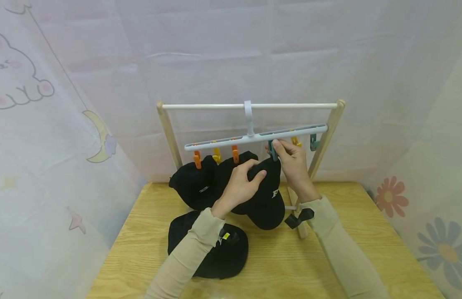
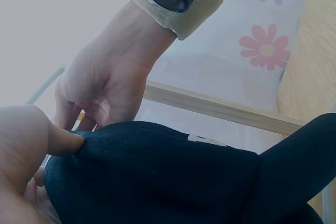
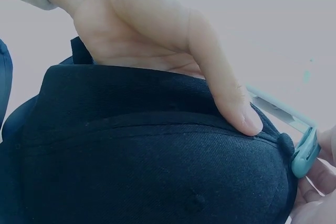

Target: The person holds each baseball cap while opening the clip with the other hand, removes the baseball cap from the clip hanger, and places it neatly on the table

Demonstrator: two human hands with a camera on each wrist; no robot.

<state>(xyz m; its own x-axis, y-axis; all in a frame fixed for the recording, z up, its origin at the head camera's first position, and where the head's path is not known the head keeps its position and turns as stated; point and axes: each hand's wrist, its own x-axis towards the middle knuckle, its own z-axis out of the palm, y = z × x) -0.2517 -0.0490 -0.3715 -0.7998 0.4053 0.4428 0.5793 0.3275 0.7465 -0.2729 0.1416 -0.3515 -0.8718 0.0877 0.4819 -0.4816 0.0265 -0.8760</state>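
Observation:
My left hand pinches the crown of a black baseball cap between thumb and fingers, the thumb lying on the outside of the fabric. The cap's brim points down, with a white letter on its front. At the cap's top, my right hand pinches a dark green clip on the pale blue hanger. In the right wrist view the green clip sits right at the cap's top button. Two more black caps, one of them the left cap, hang from orange and yellow clips.
The hanger hooks over the white bar of a wooden-legged rack and tilts up to the right. A yellow clip and another green clip hang on its right. Another black cap lies on the wooden table.

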